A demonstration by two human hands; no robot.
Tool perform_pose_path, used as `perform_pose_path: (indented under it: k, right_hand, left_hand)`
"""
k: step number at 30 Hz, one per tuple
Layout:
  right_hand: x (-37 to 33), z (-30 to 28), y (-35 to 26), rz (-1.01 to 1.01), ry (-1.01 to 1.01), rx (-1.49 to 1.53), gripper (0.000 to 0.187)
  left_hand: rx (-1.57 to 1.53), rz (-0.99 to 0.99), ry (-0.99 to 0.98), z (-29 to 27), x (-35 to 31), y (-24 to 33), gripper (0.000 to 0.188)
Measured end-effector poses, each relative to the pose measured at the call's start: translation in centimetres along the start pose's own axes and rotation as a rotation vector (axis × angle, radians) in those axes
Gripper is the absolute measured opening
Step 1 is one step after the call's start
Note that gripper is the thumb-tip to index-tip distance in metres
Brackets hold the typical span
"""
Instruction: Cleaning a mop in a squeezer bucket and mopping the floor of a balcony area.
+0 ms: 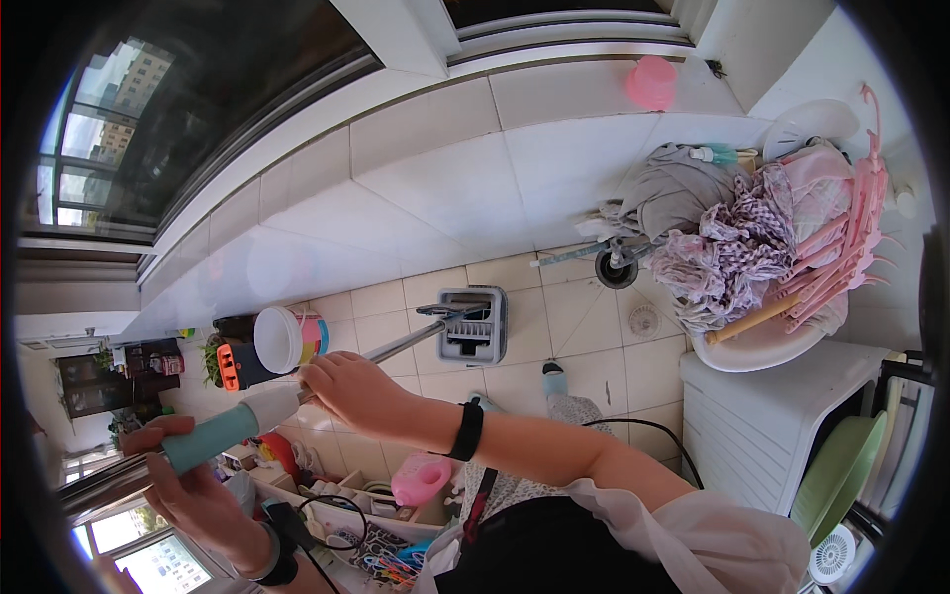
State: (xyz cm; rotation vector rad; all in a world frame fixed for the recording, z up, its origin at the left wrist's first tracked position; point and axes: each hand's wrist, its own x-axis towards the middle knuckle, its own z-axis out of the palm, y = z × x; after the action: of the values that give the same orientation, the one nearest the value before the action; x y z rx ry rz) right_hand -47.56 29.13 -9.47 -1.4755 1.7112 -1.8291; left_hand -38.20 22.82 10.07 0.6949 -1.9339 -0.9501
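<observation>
A mop with a metal pole (401, 342) slants from the lower left toward a grey mop bucket (500, 327) on the tiled floor. At the bucket's top, the dark flat mop head (450, 309) rests over the opening. My right hand (351, 389) is closed around the pole, just past the white collar (272, 406). Lower down on the left, my left hand (203, 495) curls its fingers and thumb about the handle by the teal grip (210, 439). Black bands circle both my wrists.
A white pail (280, 340) and an orange-black box (242, 366) stand left of the mop bucket. At right, a white basin (772, 353) holds crumpled laundry (737, 218) and pink hangers (851, 238). A pink jug (421, 478) sits among crates near my legs.
</observation>
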Motion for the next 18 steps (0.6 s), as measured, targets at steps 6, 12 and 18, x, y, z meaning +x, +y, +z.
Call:
perform_pose_path:
  k: [6,12,18]
  right_hand:
    - [-11.6,1.6,11.5,0.345,0.047,-0.242,0.024]
    - [-13.8,2.4,11.9,0.521,0.037,-0.299,0.036]
    - [-2.5,0.7,1.0,0.048,0.007,0.016,0.029]
  left_hand:
    - [0.025,-0.424,-0.432,7.4,-9.7,-11.7,0.017]
    - [-0.064,-0.457,-0.452,8.2,-12.3,-13.9,0.02]
    - [0.14,-0.054,-0.19,-0.5,-2.8,-1.7,0.022]
